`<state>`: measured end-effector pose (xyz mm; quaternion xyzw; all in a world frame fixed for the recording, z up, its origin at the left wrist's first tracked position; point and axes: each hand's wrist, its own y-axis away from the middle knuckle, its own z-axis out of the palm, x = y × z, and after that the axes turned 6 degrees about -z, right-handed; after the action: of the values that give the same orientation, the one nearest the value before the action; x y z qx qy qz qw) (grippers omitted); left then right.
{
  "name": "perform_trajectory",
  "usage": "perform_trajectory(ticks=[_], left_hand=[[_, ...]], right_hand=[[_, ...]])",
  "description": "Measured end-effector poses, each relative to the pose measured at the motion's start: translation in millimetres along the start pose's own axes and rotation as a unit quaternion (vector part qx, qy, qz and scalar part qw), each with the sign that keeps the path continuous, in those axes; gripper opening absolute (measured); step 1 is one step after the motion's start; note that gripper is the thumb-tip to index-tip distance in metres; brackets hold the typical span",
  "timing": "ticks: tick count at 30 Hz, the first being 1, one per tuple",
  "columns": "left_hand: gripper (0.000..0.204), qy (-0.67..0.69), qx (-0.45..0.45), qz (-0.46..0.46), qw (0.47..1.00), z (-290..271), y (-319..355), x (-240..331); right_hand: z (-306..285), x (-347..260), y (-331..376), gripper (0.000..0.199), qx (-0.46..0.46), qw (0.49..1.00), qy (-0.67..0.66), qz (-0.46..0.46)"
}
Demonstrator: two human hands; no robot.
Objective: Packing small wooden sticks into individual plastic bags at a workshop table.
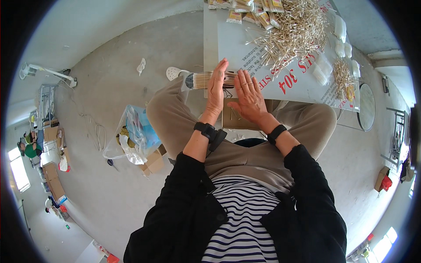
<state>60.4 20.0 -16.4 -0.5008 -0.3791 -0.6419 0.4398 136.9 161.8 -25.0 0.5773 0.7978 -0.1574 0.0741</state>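
Note:
A row of thin, tan, tightly stacked pieces (202,80) sticks out over the table's left edge; I cannot make out whether they are loose sticks or flat packs. My left hand (216,87) stands on edge across this row with its fingers straight, hiding part of it. Against the row's right end rests my right hand (249,94), fingers stretched out flat and thumb apart. A short part of the row shows between the two hands. Beyond them, a large heap of cotton swabs (294,37) covers the table's far part.
Several swab packs (235,16) lie at the table's (232,52) far left. White wrapped bundles (340,28) and a smaller swab pile (343,79) lie on the right. An open cardboard box (239,118) sits between my knees. Plastic bags (140,127) stand on the floor at left.

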Motion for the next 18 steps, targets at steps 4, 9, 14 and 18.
perform_trajectory(ticks=[4,9,14,18], left_hand=[[0.056,-0.007,-0.003,0.012,1.0,6,0,-5],[0.06,0.08,-0.004,-0.002,0.997,9,0,-6],[0.06,0.082,0.011,-0.016,0.996,8,0,2],[0.055,-0.014,0.004,0.022,1.0,-4,-12,1]], right_hand=[[3,-1,-2,0.098,0.007,1.0,0.014,-0.009],[2,-1,-5,0.097,0.011,0.999,0.029,-0.017],[0,0,-4,0.097,0.006,1.0,0.005,-0.018],[0,-2,-6,0.097,0.008,1.0,-0.006,-0.014]])
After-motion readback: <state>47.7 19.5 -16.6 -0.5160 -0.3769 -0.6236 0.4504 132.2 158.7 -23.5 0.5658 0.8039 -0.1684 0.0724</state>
